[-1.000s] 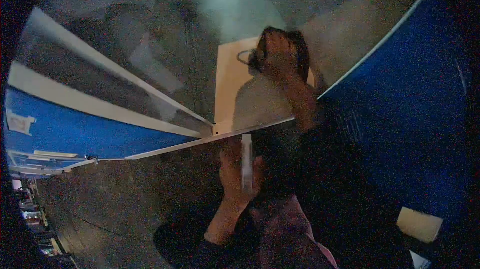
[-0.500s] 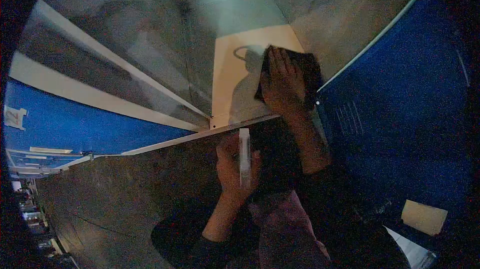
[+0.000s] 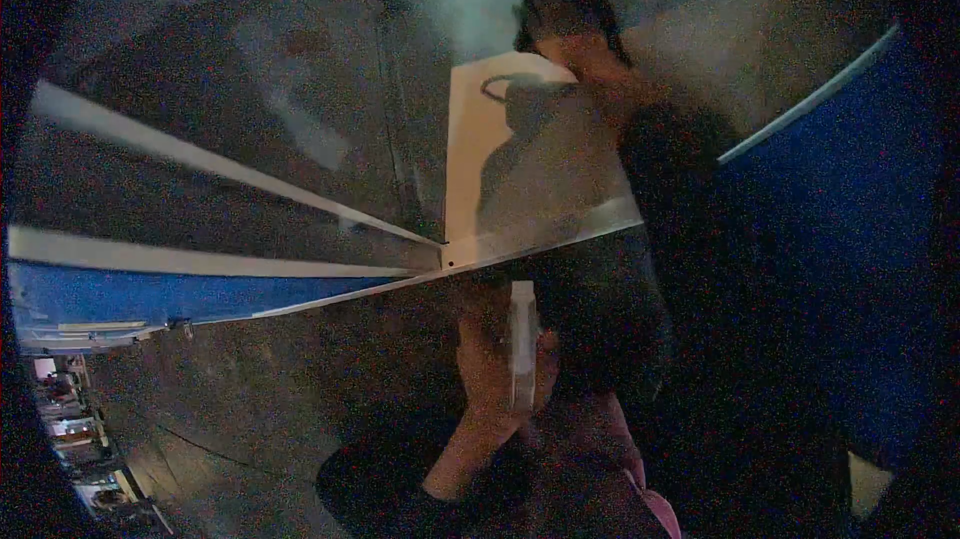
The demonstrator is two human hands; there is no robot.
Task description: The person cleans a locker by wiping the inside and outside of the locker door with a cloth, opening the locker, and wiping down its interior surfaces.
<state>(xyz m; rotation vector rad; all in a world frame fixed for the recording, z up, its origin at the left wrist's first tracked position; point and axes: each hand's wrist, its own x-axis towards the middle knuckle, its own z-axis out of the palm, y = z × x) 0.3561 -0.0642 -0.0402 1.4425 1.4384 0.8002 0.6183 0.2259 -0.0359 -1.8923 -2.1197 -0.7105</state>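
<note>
My right hand (image 3: 572,34) reaches far forward into a blue-sided compartment and is blurred. It presses a dark cloth (image 3: 602,11) against the surface near the back. Lower down, outside the front edge, my left hand (image 3: 490,364) is closed round what looks like a spray bottle (image 3: 522,334). Only its narrow, whitish top shows from above; the rest is hidden by the hand and the dark. A pale lit patch of the compartment's floor (image 3: 462,159) carries a shadow of a head and shoulders.
A light metal front edge (image 3: 560,239) crosses below the compartment. A blue panel (image 3: 810,239) stands at the right, and blue faces with pale rails (image 3: 230,169) run off left. Dark floor (image 3: 230,389) lies below. A beige piece (image 3: 870,484) shows at lower right.
My right hand has moved with the cloth from near the front edge to deeper in the compartment. The view has shifted slightly; my left hand still holds the spray bottle.
</note>
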